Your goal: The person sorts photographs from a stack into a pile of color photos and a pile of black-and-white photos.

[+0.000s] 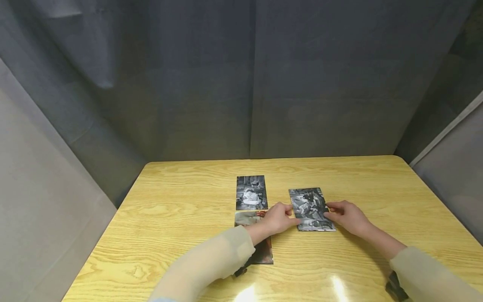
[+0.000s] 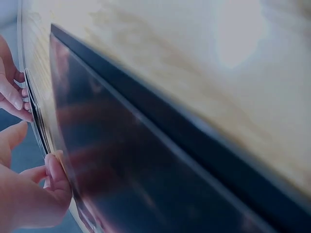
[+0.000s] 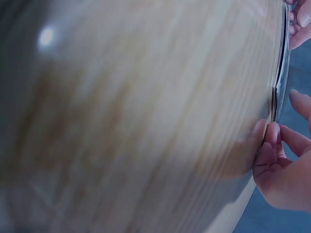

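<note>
A black-and-white picture card [image 1: 310,206] lies right of the table's middle, slightly turned, between the two hands. My left hand [image 1: 278,217] holds its left edge, the thumb on the lower left part. On the opposite side my right hand [image 1: 349,217] grips the right edge with thumb and fingers. In the left wrist view the card is a thin dark edge beside the left hand [image 2: 36,189]. The right wrist view shows the right hand [image 3: 284,170] at the card's rim. Whether several cards are stacked there I cannot tell.
Another black-and-white picture card [image 1: 251,195] lies to the left. Just below it is a coloured picture card [image 1: 264,253], partly covered by the left forearm. The wooden table [image 1: 170,201] ends at a dark grey curtain [image 1: 203,105], with light grey panels on both sides.
</note>
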Demonstrator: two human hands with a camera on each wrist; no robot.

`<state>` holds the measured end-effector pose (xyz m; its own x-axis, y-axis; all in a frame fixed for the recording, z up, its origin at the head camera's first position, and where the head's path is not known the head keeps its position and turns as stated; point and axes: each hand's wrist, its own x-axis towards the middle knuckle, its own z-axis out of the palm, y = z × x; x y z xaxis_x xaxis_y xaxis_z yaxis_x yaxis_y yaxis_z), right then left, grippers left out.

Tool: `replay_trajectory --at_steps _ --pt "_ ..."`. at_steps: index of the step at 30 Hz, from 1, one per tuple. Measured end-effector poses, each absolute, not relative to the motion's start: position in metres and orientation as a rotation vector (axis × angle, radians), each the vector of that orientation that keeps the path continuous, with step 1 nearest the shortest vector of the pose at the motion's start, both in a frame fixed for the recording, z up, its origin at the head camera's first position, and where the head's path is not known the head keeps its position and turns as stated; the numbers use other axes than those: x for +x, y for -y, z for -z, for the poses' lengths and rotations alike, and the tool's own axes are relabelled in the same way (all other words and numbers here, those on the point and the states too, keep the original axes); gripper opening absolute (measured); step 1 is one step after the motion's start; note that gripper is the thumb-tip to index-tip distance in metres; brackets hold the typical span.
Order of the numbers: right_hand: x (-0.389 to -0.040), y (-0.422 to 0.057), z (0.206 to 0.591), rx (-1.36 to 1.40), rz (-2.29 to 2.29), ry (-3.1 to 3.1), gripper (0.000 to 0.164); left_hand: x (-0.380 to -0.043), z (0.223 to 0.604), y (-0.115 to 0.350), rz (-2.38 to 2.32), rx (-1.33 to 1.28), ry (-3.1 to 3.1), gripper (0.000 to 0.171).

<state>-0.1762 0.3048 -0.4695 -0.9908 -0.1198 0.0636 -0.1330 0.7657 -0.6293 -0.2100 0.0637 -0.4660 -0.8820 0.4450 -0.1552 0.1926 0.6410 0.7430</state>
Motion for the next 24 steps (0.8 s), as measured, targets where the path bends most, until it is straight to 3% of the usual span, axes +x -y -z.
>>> replay_trajectory --at_steps 15,24 --pt "-0.1736 -0.302 0.4715 0.202 -1.036 2.901 0.044 -0.2049 0.4633 -0.065 -1.05 0.503 -2.583 0.06" --pt "-0.1755 -0.3042 0.4732 0.16 -1.084 2.904 0.042 -0.2028 0.4649 -0.0686 -1.115 0.457 -2.583 0.046"
